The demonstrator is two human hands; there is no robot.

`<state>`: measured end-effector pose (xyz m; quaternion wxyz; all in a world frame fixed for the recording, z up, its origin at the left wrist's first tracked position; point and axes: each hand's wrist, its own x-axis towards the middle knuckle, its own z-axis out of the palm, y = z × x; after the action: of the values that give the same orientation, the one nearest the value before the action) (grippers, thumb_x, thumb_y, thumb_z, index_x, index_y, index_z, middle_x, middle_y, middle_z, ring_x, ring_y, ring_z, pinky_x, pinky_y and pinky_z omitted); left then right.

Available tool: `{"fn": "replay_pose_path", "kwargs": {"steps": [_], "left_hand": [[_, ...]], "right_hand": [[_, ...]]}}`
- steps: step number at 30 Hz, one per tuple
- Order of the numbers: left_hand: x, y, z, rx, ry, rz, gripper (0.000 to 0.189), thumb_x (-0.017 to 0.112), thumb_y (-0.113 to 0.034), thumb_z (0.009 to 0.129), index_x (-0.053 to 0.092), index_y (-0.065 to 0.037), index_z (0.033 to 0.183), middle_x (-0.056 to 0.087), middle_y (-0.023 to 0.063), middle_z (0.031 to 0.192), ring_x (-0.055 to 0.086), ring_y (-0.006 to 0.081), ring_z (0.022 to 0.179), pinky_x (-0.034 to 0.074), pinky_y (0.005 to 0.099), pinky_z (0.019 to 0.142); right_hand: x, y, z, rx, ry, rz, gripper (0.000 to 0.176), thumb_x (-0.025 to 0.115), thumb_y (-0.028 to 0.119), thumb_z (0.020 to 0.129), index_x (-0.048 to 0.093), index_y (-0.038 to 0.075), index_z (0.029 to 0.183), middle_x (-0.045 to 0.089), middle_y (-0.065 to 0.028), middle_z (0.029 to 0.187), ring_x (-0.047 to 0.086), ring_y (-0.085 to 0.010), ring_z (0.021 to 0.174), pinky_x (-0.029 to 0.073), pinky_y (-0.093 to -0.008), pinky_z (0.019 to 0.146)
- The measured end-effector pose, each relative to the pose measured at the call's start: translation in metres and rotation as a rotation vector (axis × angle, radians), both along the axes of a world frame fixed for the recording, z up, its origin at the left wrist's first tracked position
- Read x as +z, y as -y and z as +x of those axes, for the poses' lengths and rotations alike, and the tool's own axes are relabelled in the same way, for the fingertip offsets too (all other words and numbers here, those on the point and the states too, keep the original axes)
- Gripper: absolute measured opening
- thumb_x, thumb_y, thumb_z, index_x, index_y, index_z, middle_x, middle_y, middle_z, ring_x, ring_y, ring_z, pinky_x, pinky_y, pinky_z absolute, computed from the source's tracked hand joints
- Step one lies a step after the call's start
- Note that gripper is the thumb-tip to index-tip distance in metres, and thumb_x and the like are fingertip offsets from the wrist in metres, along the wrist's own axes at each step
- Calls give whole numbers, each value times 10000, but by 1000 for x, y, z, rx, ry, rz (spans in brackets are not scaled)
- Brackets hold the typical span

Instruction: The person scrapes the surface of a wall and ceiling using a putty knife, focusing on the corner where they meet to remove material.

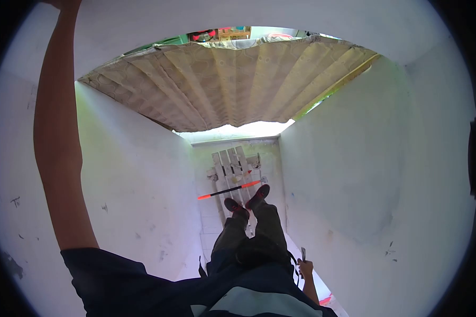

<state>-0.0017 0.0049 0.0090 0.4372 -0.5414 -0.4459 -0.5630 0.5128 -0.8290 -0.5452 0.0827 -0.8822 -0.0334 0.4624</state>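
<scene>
Between white walls (349, 158), in the head view, we find the right hand (305, 269) closed around a small flat tool (303, 254), held low beside the hip, seemingly at rest. The left hand (63, 3) is raised high, perhaps for balance; the frame cuts it off, so we cannot tell its grip. A pole (229, 190) lies across slatted boards (241, 157), apparently laid as footing.

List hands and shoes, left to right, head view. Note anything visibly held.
Left hand (cut off by the top edge) → left shoe → right shoe → right hand, holding a thin flat tool.
</scene>
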Motion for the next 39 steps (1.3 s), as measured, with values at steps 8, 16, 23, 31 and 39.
{"fn": "replay_pose_path", "kwargs": {"steps": [8, 16, 23, 31, 39], "left_hand": [[2, -40, -33, 103, -64, 220, 618, 422, -521, 1031, 484, -40, 1414, 494, 174, 1395, 454, 383, 1251, 330, 553, 1031], [1, -21, -29, 92, -147, 200, 634, 523, -556, 987, 516, -59, 1380, 614, 107, 1313, 459, 365, 1205, 294, 541, 1029], [-1, -9, -10, 40, -116, 163, 498, 519, -384, 1041, 534, -50, 1411, 493, 158, 1499, 406, 325, 1352, 256, 475, 1107], [-1, -2, -7, 50, -125, 171, 456, 501, -348, 1058, 538, -44, 1397, 462, 200, 1510, 427, 355, 1342, 291, 488, 1093], [-1, 0, -14, 52, -99, 123, 459, 510, -339, 1048, 539, -42, 1397, 446, 183, 1526, 406, 341, 1367, 291, 484, 1104]], "right_hand": [[-29, -45, -20, -28, 23, 135, 303, 794, 253, 809, 687, -30, 820, 538, -26, 548, 502, -134, 408, 416, -314, 383], [-84, -73, -19, -465, 1, 344, 183, 674, 171, 853, 555, 34, 874, 477, -13, 583, 461, -152, 388, 411, -326, 346], [-87, -223, 3, -855, -127, 711, 202, 570, 264, 995, 508, 91, 1080, 484, -34, 716, 450, -144, 431, 401, -329, 344], [97, -429, -19, -1029, -491, 1197, 317, 586, 370, 1006, 523, 188, 1257, 504, -11, 799, 375, -111, 487, 301, -279, 414], [285, -545, -115, -705, -1074, 1779, 473, 569, 261, 1024, 416, 44, 1416, 600, -94, 1029, 607, -222, 901, 517, -378, 854]]}}
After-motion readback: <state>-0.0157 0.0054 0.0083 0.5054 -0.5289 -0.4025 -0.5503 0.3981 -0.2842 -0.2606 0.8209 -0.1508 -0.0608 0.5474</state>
